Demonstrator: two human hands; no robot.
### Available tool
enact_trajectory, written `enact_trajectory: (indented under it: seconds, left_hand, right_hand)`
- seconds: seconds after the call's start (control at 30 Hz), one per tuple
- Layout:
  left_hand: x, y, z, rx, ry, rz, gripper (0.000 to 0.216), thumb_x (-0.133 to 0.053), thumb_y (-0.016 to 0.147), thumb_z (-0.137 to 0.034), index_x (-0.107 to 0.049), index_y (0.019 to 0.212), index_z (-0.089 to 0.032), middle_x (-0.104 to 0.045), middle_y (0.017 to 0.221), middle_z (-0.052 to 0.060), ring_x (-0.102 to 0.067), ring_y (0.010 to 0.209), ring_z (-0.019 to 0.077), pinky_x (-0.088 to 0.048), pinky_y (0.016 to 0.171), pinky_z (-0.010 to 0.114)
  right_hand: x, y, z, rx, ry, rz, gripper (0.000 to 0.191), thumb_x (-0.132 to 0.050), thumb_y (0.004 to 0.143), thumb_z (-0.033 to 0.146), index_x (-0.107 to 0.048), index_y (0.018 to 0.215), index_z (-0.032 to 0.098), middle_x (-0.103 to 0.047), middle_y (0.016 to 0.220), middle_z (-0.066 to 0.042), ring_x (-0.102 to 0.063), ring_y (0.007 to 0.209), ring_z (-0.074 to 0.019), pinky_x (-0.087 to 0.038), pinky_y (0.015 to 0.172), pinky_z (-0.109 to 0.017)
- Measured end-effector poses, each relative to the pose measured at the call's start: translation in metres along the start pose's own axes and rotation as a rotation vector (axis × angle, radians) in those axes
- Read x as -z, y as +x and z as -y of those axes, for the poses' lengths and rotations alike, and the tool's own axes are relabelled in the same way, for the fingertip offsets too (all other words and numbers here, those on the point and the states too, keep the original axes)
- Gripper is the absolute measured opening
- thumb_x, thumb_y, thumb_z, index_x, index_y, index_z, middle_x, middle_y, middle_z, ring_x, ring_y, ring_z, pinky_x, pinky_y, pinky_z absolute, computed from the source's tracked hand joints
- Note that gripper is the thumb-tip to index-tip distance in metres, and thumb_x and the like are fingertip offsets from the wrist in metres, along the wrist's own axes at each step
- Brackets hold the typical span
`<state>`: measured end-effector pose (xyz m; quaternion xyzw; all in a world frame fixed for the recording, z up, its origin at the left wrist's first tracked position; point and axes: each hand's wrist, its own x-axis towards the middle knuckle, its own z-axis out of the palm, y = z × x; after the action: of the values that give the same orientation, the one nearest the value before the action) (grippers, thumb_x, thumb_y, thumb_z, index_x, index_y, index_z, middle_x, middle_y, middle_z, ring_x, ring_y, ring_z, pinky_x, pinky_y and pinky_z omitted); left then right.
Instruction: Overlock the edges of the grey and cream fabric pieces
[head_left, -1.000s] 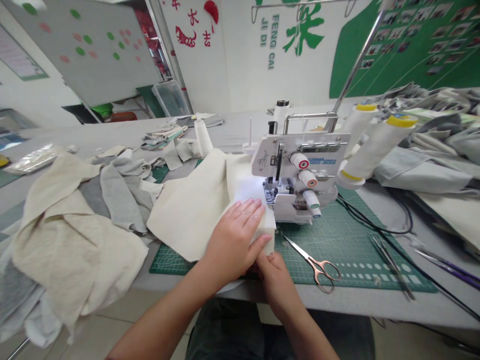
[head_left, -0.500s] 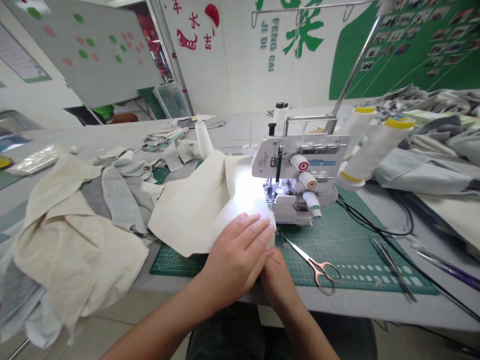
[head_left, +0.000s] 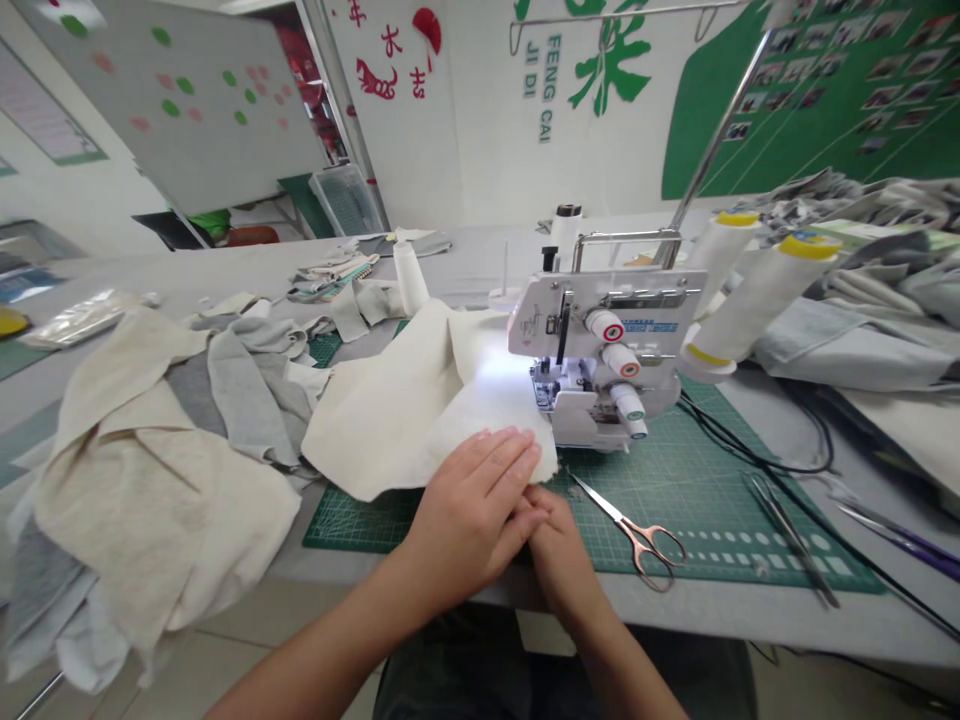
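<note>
A cream fabric piece (head_left: pixel 390 400) lies spread over the green cutting mat, its right edge at the needle area of a white overlock sewing machine (head_left: pixel 600 350). My left hand (head_left: pixel 480 490) rests on the fabric's near right part with fingers stretched flat and together. Close beside it, my right hand (head_left: pixel 559 540) is closed at the fabric's near edge; its fingertips are partly hidden under my left hand. The machine's lamp lights the fabric in front of the needles. Scissors (head_left: pixel 634 530) with copper-coloured handles lie on the mat to the right of my right hand.
Crumpled cream and grey fabric (head_left: pixel 165 470) hangs over the table edge at left. Tweezers (head_left: pixel 795 540) lie on the cutting mat (head_left: pixel 712 480) at right, near black cables (head_left: pixel 750 455). Thread cones (head_left: pixel 772 300) stand behind the machine, with more fabric piles (head_left: pixel 862 330) at far right.
The cream fabric's near right corner now shows more plainly beside my hands. My fingers have shifted slightly relative to the fabric; the whole view has moved a little.
</note>
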<state>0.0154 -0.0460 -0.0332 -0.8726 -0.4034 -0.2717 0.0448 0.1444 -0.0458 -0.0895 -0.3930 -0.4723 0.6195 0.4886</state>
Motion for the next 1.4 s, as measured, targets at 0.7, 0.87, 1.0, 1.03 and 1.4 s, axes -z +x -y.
enact_trajectory:
  seconds: [0.7, 0.87, 1.0, 1.03, 1.4]
  left_hand:
    - [-0.004, 0.009, 0.024, -0.029, 0.001, 0.033, 0.041, -0.053, 0.097, -0.031, -0.054, 0.134, -0.013, -0.053, 0.144, 0.013, -0.047, 0.135, 0.0271, -0.038, 0.115, 0.048]
    - [-0.006, 0.012, 0.024, -0.013, 0.012, 0.033, 0.042, -0.054, 0.096, -0.031, -0.054, 0.134, -0.013, -0.053, 0.144, 0.013, -0.047, 0.136, 0.0279, -0.038, 0.115, 0.048]
    - [-0.007, 0.014, 0.022, 0.007, 0.019, 0.037, 0.042, -0.055, 0.096, -0.031, -0.053, 0.134, -0.013, -0.053, 0.144, 0.014, -0.047, 0.136, 0.028, -0.039, 0.114, 0.049]
    - [-0.007, 0.015, 0.022, 0.012, 0.022, 0.037, 0.043, -0.056, 0.096, -0.031, -0.053, 0.135, -0.013, -0.053, 0.144, 0.014, -0.047, 0.136, 0.0281, -0.039, 0.114, 0.049]
    - [-0.012, 0.02, 0.012, 0.076, 0.104, 0.049, 0.054, -0.065, 0.09, -0.03, -0.05, 0.137, -0.009, -0.051, 0.145, 0.016, -0.047, 0.135, 0.03, -0.037, 0.115, 0.048]
  right_hand:
    - [-0.004, -0.018, -0.017, 0.32, -0.62, 0.14, 0.019, -0.051, 0.09, 0.01, -0.066, 0.081, 0.018, -0.071, 0.083, -0.006, -0.063, 0.079, -0.019, -0.043, 0.07, -0.028]
    - [-0.003, -0.018, -0.017, 0.304, -0.616, 0.15, 0.019, -0.05, 0.09, 0.011, -0.066, 0.082, 0.018, -0.07, 0.084, -0.006, -0.062, 0.079, -0.0196, -0.043, 0.071, -0.028]
    - [-0.004, -0.018, -0.016, 0.294, -0.616, 0.161, 0.019, -0.05, 0.09, 0.011, -0.066, 0.082, 0.017, -0.071, 0.085, -0.007, -0.062, 0.079, -0.0199, -0.043, 0.072, -0.029]
    - [-0.004, -0.018, -0.016, 0.291, -0.615, 0.163, 0.019, -0.05, 0.09, 0.01, -0.066, 0.082, 0.017, -0.071, 0.086, -0.007, -0.062, 0.079, -0.02, -0.043, 0.072, -0.029]
    - [-0.003, -0.017, -0.019, 0.314, -0.558, 0.151, 0.018, -0.052, 0.084, 0.006, -0.066, 0.081, 0.016, -0.073, 0.087, -0.009, -0.062, 0.077, -0.02, -0.042, 0.07, -0.028]
